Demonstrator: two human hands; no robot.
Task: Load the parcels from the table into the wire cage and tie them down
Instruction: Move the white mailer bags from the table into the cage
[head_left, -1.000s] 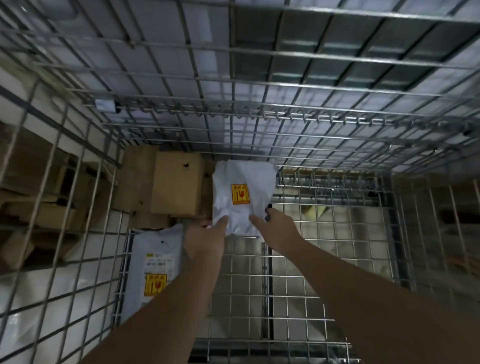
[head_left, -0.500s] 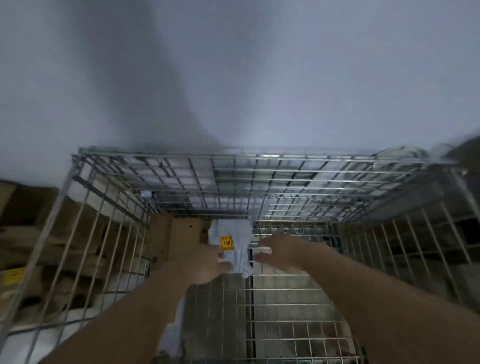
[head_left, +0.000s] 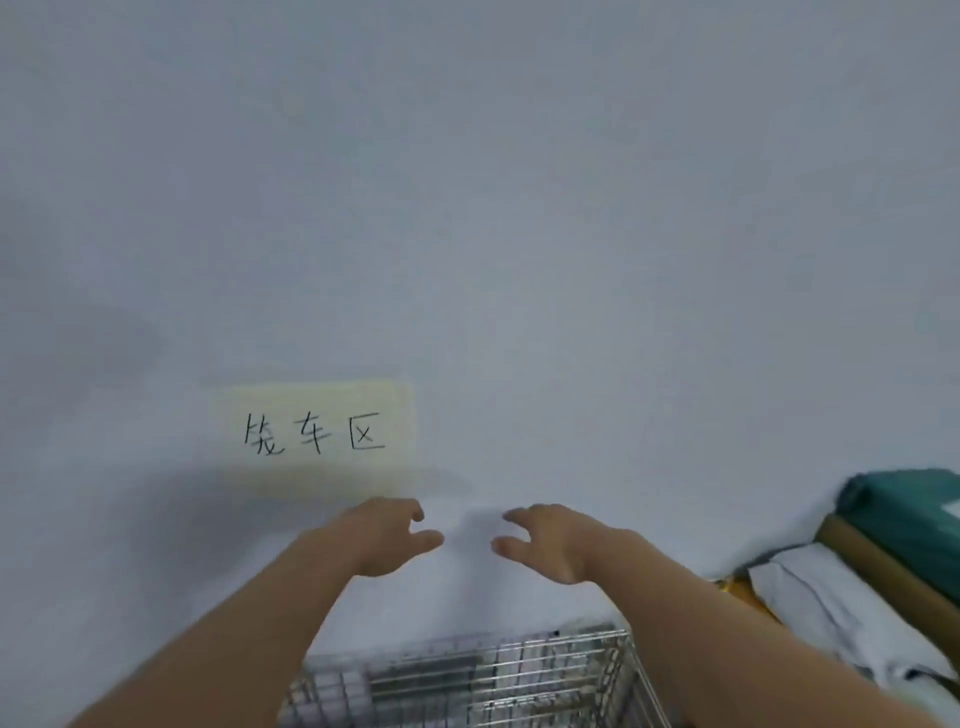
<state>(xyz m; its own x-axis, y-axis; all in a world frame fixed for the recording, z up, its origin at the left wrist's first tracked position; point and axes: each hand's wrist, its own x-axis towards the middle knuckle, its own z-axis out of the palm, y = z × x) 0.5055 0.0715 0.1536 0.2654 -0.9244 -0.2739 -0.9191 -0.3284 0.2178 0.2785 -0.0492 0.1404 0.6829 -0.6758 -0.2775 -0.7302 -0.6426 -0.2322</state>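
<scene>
Gleaming silver wire cage (head_left: 467, 680), grid-meshed

air above wire cage (head_left: 467, 675) open; parcels (head_left: 852, 597) right.

This was a parcel-handling or warehouse loading area. A pale yellow paper sign with handwritten black characters (head_left: 317, 439) hung on the plain white wall (head_left: 519, 208) at 10 o'clock, a silver wire mesh cage (head_left: 467, 675) stood at 6 o'clock, and soft white and green plastic-wrapped parcels (head_left: 852, 587) were stacked at 4 o'clock.
</scene>
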